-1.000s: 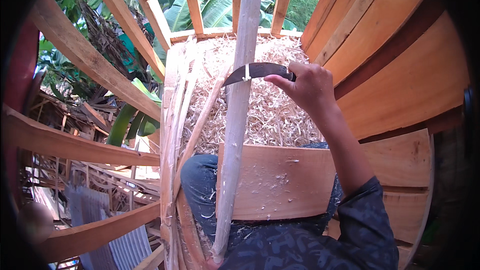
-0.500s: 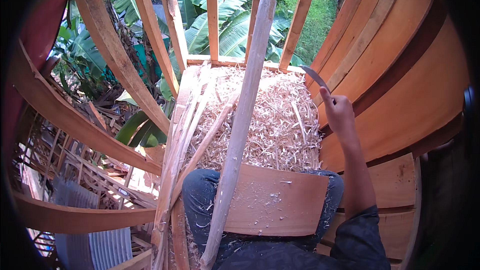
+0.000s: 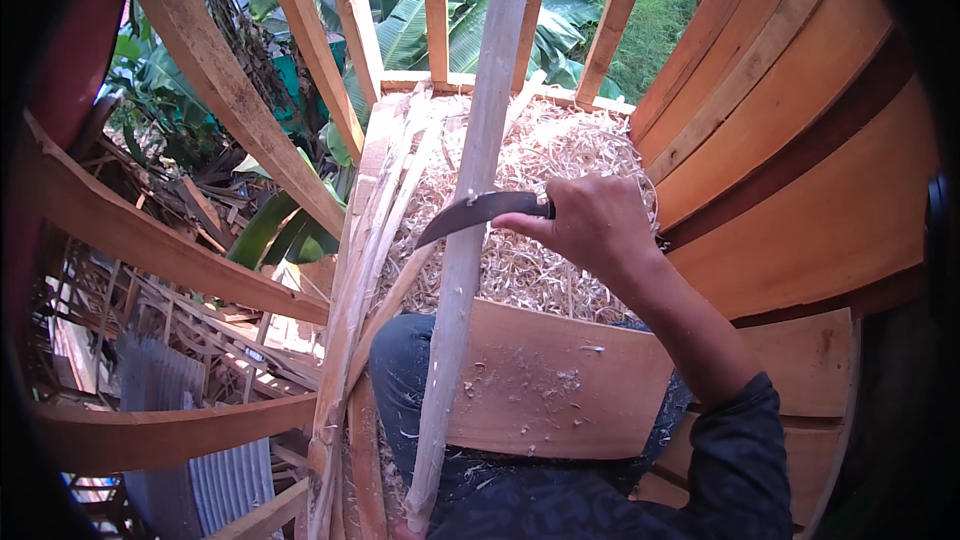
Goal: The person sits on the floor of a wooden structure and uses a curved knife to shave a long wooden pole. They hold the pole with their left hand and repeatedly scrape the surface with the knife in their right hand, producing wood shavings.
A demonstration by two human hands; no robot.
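Knife point(image 3: 478, 212) across pole point(image 3: 470, 230); shavings point(image 3: 545, 180) behind; board point(image 3: 560, 390) below.

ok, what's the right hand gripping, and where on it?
The right hand holds a curved dark-bladed knife by its handle, blade against the long pale wooden pole. The left hand is not in view.

A long pale wooden pole point(image 3: 470, 230) runs steeply from six o'clock up toward twelve, a curved dark knife point(image 3: 478, 212) laid across its middle.
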